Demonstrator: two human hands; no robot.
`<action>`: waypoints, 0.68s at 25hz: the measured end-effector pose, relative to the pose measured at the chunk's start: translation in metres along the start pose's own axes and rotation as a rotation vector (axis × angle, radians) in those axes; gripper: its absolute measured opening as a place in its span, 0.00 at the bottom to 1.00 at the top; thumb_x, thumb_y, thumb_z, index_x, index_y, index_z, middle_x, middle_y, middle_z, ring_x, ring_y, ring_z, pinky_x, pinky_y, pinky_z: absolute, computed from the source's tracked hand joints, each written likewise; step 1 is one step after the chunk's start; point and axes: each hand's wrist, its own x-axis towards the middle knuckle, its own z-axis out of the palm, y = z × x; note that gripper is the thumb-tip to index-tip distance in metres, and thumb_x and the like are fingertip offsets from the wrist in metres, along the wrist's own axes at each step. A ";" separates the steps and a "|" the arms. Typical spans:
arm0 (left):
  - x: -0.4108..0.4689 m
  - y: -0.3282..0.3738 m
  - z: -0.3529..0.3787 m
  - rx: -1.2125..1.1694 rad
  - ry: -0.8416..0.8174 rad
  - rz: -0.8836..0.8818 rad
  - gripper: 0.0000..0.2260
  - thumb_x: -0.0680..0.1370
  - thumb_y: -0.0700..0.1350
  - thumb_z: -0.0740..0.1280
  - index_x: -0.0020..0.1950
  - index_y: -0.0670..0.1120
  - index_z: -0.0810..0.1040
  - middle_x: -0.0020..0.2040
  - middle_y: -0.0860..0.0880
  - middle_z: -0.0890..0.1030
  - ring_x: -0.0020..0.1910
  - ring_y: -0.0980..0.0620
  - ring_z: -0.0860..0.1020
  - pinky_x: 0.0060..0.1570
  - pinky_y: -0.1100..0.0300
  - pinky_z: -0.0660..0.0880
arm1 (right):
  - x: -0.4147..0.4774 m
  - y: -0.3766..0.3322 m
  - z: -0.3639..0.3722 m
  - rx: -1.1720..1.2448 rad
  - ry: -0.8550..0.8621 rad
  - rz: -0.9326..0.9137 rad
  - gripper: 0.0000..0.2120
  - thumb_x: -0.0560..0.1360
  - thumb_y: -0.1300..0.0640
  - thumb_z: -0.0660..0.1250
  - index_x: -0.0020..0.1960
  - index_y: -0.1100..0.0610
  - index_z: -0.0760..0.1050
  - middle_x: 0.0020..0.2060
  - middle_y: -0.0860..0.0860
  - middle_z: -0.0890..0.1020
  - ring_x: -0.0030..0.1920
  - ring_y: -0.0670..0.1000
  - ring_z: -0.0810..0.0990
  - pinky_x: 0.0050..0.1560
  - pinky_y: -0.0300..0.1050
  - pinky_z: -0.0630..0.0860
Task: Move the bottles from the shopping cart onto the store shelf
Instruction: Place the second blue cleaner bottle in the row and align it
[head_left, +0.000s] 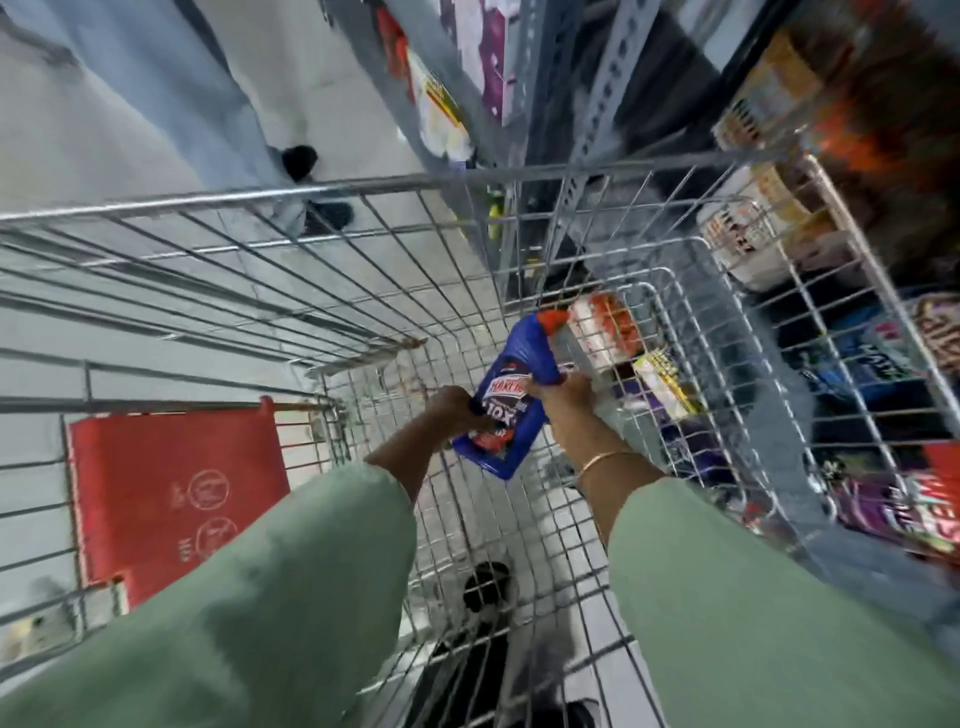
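A blue bottle (511, 384) with a red cap and a red-and-white label is held inside the wire shopping cart (322, 192), near its bottom. My left hand (457, 410) grips the bottle's lower left side. My right hand (563, 395) grips its right side near the neck; a thin gold bangle sits on that wrist. Both arms wear green sleeves and reach down into the cart. The store shelf (618, 93) with grey perforated uprights stands to the right, beyond the cart.
A red fold-down child seat flap (171, 493) lies at the cart's left end. Packaged goods (883, 499) fill the lower shelves on the right. Another person's light trousers and dark shoes (298, 161) stand on the pale floor beyond the cart.
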 end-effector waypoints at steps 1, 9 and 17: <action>-0.007 0.000 0.000 -0.036 0.006 -0.001 0.21 0.67 0.49 0.74 0.53 0.35 0.79 0.54 0.33 0.81 0.52 0.40 0.80 0.50 0.51 0.76 | -0.003 0.001 -0.003 0.011 -0.010 0.012 0.29 0.60 0.58 0.79 0.56 0.68 0.74 0.54 0.64 0.81 0.48 0.58 0.80 0.54 0.59 0.78; -0.099 0.077 -0.021 -0.215 0.080 0.349 0.31 0.51 0.59 0.77 0.46 0.41 0.82 0.40 0.46 0.86 0.43 0.45 0.81 0.44 0.52 0.74 | -0.107 -0.081 -0.114 0.008 0.042 -0.345 0.18 0.60 0.69 0.76 0.47 0.61 0.76 0.42 0.58 0.78 0.40 0.53 0.76 0.46 0.53 0.78; -0.198 0.217 -0.017 -0.257 0.171 0.754 0.31 0.52 0.52 0.75 0.52 0.41 0.76 0.49 0.37 0.83 0.48 0.38 0.81 0.51 0.41 0.77 | -0.254 -0.145 -0.280 0.063 0.370 -0.650 0.24 0.60 0.71 0.75 0.54 0.69 0.74 0.44 0.56 0.77 0.44 0.52 0.74 0.47 0.46 0.72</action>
